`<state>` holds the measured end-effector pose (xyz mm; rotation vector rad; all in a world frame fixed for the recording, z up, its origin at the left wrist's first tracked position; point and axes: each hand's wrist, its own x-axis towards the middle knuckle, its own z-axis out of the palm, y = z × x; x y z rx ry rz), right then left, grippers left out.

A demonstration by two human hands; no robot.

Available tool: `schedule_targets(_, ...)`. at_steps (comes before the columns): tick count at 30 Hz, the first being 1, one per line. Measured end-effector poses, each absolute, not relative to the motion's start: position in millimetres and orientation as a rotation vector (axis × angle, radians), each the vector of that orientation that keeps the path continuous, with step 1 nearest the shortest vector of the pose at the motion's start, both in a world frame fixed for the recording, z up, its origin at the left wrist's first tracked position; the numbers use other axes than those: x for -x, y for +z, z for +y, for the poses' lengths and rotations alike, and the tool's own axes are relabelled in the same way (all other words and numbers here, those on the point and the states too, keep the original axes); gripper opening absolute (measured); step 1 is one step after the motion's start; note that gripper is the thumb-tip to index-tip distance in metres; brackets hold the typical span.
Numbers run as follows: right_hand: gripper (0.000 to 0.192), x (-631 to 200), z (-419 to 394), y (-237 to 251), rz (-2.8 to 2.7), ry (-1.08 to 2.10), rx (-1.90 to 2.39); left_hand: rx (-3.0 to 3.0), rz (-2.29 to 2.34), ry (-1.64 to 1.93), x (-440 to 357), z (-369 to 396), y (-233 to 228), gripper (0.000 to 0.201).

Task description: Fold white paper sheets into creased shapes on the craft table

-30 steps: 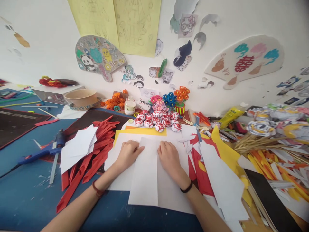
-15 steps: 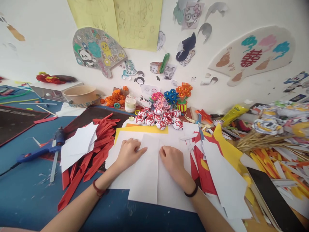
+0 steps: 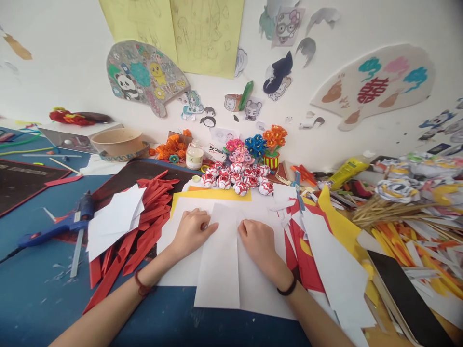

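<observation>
A white paper (image 3: 219,270) lies flat in the middle of the blue table (image 3: 36,299). It is folded into a long, tall strip with a straight crease down its right side, and it sits on a bigger white sheet (image 3: 260,294). The left hand (image 3: 191,231) presses flat on its top left edge, fingers together. The right hand (image 3: 258,241) presses down just beside the crease, fingers curled, pinching nothing. Red paper strips (image 3: 144,226) lie to the left. Small red-and-white paper flowers (image 3: 235,180) sit behind.
</observation>
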<state>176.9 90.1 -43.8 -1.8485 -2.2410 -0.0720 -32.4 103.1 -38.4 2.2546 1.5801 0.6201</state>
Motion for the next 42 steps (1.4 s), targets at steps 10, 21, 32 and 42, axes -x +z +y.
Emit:
schedule_targets(10,0.024,-181,82,-46,-2.257,-0.070,1.731,-2.279,1.557,0.647,34,104,-40,0.052)
schedule_targets(21,0.019,-183,76,-55,-2.296,-0.165,1.609,-2.298,1.486,0.706,43,99,-43,0.048)
schedule_targets(32,0.023,-185,76,-55,-2.215,-0.109,1.599,-2.268,1.548,0.735,44,99,-41,0.045)
schedule_targets(42,0.008,-186,78,-53,-2.027,-0.129,1.706,-2.576,1.929,0.927,23,77,-25,0.049)
